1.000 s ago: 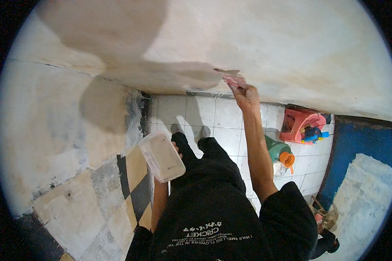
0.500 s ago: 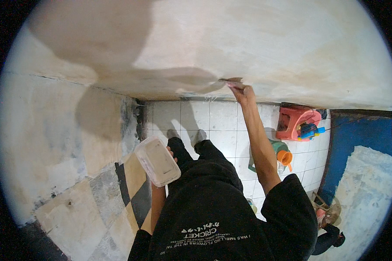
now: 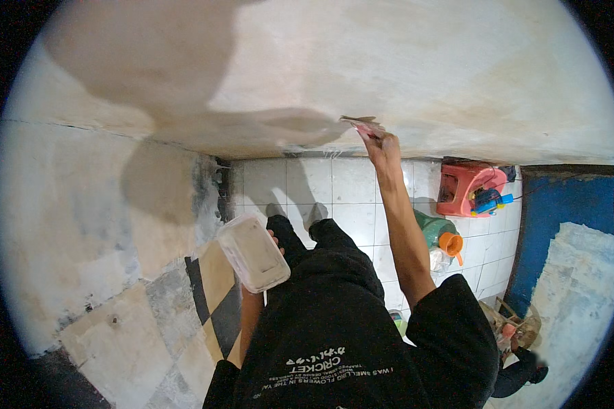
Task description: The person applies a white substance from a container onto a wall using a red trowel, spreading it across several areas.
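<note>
My left hand (image 3: 275, 240) is closed around a translucent plastic tub (image 3: 254, 251) at waist height, and only its fingertips show past the rim. A pale, smooth paste covers the bottom of the tub. With the arm stretched forward, my right hand (image 3: 383, 146) grips a thin, flat putty scraper (image 3: 363, 123) against the patchy cream wall (image 3: 416, 75). The scraper's handle is mostly hidden in my fingers. My shadow falls on the wall to the left of this hand.
On the white tiled floor (image 3: 351, 180) to the right stand a pink plastic stool (image 3: 455, 191) with a blue tool on it, and a green container (image 3: 433, 228) beside an orange dipper (image 3: 450, 243). A second wall meets mine at left. Another person (image 3: 518, 371) is at lower right.
My right hand and the scraper have shifted slightly up along the wall. The tub has moved a little to the right in the picture. Both hands keep their grip.
</note>
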The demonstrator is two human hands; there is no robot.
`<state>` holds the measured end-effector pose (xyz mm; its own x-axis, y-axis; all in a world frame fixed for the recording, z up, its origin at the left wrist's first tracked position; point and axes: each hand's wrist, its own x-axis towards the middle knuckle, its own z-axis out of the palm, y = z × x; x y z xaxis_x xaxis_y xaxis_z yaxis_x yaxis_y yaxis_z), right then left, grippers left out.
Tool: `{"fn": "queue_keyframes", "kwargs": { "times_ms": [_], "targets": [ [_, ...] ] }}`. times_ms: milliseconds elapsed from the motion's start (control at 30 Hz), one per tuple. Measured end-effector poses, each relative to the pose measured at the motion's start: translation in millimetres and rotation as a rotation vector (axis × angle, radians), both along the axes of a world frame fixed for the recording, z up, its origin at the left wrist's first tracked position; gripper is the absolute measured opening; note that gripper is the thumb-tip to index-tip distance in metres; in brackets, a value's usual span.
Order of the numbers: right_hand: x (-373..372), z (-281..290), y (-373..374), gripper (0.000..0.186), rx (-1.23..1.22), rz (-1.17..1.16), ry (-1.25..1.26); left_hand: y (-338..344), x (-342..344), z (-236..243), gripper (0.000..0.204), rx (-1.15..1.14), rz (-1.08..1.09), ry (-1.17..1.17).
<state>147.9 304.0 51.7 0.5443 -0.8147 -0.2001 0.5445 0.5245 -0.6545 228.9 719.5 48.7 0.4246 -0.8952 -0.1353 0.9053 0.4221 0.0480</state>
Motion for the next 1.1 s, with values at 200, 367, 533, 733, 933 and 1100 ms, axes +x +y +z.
{"fn": "queue_keyframes", "kwargs": {
  "times_ms": [200, 367, 533, 733, 933, 1100],
  "targets": [
    [-29, -2, 56, 0.033, 0.305, -0.009, -0.071, 5, -5, 2, 0.063, -0.014, 0.039, -0.035],
    [17, -74, -10, 0.04, 0.393, 0.009, 0.021, -1, -2, 6, 0.061, 0.06, 0.023, 0.029],
    [19, 10, -10, 0.033, 0.354, 0.018, -0.154, 13, -1, 2, 0.061, 0.031, 0.062, 0.012],
    [-66, 130, 44, 0.029, 0.358, -0.306, -0.134, 9, -6, -7, 0.063, 0.057, 0.058, 0.021],
    [-65, -29, -26, 0.025, 0.356, -0.031, 0.15, 2, -3, -1, 0.064, -0.007, 0.026, -0.032],
    [-34, -118, -106, 0.023, 0.062, 0.029, 0.336, 9, 1, -5, 0.063, 0.034, -0.043, 0.042]
  ]
}}
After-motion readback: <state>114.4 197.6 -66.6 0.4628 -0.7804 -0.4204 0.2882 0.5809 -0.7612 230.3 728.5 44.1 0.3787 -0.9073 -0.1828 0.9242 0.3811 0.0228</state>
